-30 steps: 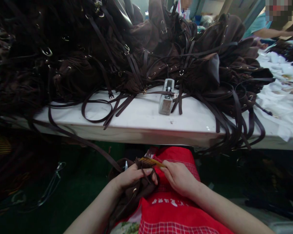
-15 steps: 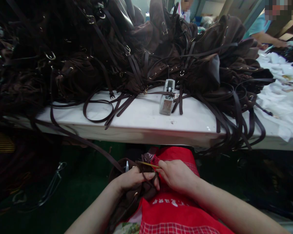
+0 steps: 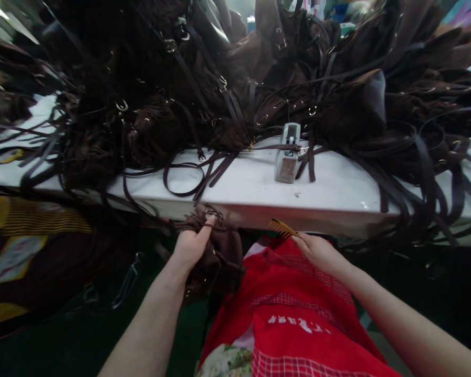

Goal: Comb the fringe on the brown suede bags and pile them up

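Observation:
My left hand (image 3: 193, 242) is closed on a dark brown fringed bag (image 3: 223, 256), held in front of the table edge. Brown fringe strands stick up around the thumb, and the bag's body hangs below and to the right. A yellow comb (image 3: 281, 228) is pinched in my right hand (image 3: 317, 251), its teeth facing left and down, apart from the bag. My right hand is over the red apron (image 3: 282, 283) on my lap. The left fingers are partly hidden behind the bag.
Dark brown bags with straps and buckles (image 3: 157, 120) lie heaped across the white table (image 3: 251, 191). A grey tape dispenser (image 3: 288, 157) stands near the front edge. Straps dangle over the edge. A dark and yellow sack (image 3: 35, 251) is at lower left.
My hands have moved apart. The left has lifted the bag up and left toward the table edge; the right has drawn the comb away to the right. The view has turned left.

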`<move>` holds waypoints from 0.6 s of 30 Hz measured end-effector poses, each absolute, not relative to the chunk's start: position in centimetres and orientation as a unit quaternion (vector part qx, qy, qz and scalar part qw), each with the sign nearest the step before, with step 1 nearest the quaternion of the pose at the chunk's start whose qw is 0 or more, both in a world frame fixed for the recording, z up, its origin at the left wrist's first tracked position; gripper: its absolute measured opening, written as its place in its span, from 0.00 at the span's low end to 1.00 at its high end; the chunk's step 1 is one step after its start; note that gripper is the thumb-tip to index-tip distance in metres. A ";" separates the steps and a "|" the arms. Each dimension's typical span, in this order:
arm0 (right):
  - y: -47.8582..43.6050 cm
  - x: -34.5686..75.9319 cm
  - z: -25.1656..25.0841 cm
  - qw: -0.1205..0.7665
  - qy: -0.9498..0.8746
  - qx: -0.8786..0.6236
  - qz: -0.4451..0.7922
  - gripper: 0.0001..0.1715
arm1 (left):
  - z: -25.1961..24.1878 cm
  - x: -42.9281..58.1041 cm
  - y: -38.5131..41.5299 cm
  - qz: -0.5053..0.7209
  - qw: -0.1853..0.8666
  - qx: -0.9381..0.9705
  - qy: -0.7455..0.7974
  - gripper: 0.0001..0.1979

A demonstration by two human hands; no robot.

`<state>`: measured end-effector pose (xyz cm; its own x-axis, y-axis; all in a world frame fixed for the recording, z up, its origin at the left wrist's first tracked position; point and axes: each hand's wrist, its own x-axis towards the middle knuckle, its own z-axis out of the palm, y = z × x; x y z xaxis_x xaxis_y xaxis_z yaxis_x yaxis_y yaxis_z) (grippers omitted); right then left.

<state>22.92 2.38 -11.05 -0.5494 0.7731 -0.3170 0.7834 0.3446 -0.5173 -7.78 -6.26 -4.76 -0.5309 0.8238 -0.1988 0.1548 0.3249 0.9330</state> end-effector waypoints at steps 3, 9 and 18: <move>2.2 21.9 -9.4 -0.094 0.797 0.445 -0.397 0.18 | -2.8 -10.3 -6.1 0.518 0.235 0.349 0.745 0.21; 1.0 18.1 -7.2 -0.254 0.687 0.400 -0.551 0.09 | -1.5 -9.0 -7.2 0.547 0.289 0.314 0.720 0.22; 0.4 15.6 -7.1 -0.266 0.655 0.381 -0.596 0.09 | 0.0 -4.4 -7.2 0.651 0.432 0.037 0.623 0.13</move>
<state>15.63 0.38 -7.13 -0.5687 0.8159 -0.1045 0.1815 0.0006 -0.9834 -4.45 -7.24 -0.04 -0.6232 0.6091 -0.4905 -0.5167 0.1501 0.8429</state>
